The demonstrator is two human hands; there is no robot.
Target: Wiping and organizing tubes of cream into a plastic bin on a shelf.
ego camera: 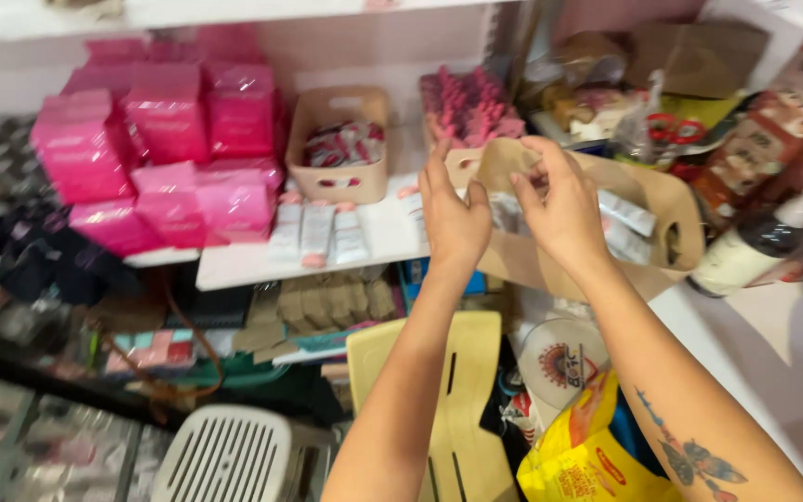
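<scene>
Head view shows both hands raised at a tan paper bag (pixel 648 200) lying tilted on the white shelf (pixel 392 237); the left hand (pixel 453 218) has fingers together and straight against the bag's mouth; the right hand (pixel 559 204) curls at the bag's upper edge, though blur hides whether it pinches the paper; white tubes (pixel 626 212) inside are partly covered; pink boxes (pixel 169 149) stand well apart to the left.
</scene>
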